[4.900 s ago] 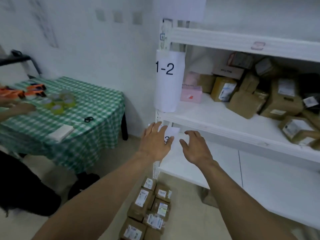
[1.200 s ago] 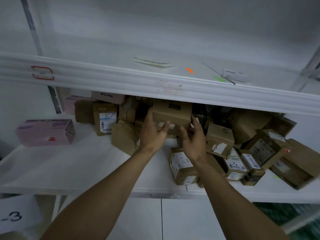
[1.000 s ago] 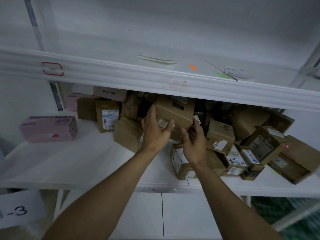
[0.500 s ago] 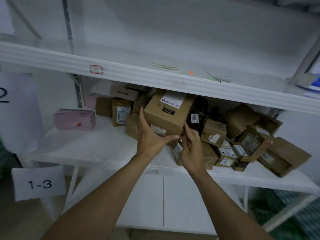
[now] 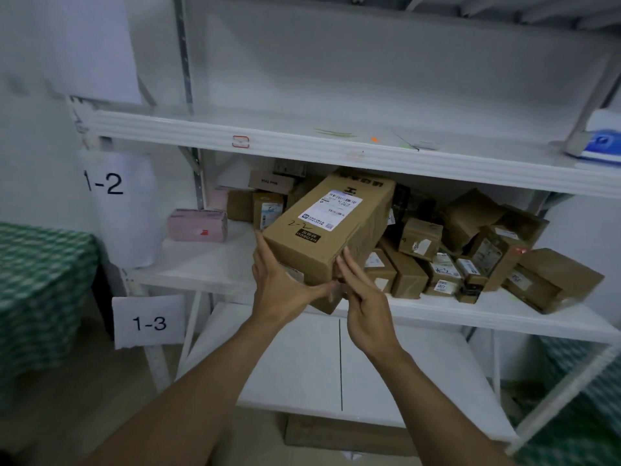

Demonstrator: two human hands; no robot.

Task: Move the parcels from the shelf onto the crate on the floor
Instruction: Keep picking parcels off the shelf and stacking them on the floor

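Observation:
A long brown parcel (image 5: 331, 227) with a white shipping label juts tilted out over the front edge of the white middle shelf (image 5: 201, 264). My left hand (image 5: 279, 287) lies flat against its near left side, thumb stretched under the near end. My right hand (image 5: 361, 294) presses straight fingers against its near right corner. The parcel is clamped between both hands. Many smaller brown parcels (image 5: 437, 264) are heaped on the shelf behind and to the right. The crate is out of view.
A pink box (image 5: 198, 225) sits at the shelf's left end. Paper tags read 1-2 (image 5: 104, 183) and 1-3 (image 5: 149, 322). A green checked table (image 5: 40, 284) stands left. A lower shelf (image 5: 302, 364) lies below, with cardboard (image 5: 336, 435) on the floor under it.
Both hands have drawn the long parcel out of the pile toward the shelf's front edge, and it now tilts past the edge. The view has pulled back and down.

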